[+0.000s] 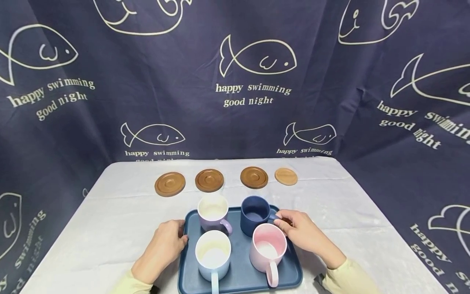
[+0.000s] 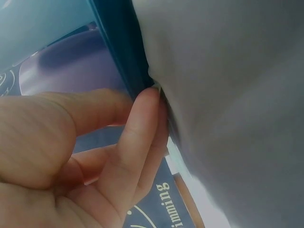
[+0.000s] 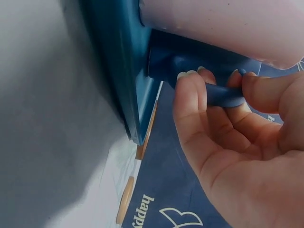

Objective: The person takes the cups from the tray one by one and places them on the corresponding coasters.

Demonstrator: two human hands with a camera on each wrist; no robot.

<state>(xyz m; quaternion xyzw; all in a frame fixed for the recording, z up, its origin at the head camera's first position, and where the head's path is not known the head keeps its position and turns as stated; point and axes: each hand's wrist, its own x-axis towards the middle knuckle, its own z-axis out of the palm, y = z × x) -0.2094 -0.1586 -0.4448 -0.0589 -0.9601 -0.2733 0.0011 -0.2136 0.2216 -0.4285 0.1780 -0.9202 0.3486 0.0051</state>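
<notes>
A blue tray (image 1: 240,253) bears a purple mug (image 1: 213,212), a light blue mug (image 1: 213,253), a navy mug (image 1: 254,216) and a pink mug (image 1: 268,249). My left hand (image 1: 164,243) pinches the tray's left rim, thumb on top; in the left wrist view its fingertips (image 2: 151,97) are at the underside of the edge. With thumb and curled fingers, my right hand (image 1: 302,230) grips the handle of the navy mug, which stands at the tray's back right. The right wrist view shows that handle (image 3: 223,95) between thumb and fingers, close beside the pink mug (image 3: 228,26).
Behind the tray, three dark brown wooden coasters, left (image 1: 170,184), middle (image 1: 209,180) and right (image 1: 254,177), line up with a smaller, paler one (image 1: 286,176). A white cloth covers the table (image 1: 121,212). A dark blue curtain (image 1: 253,126) with fish prints hangs around it.
</notes>
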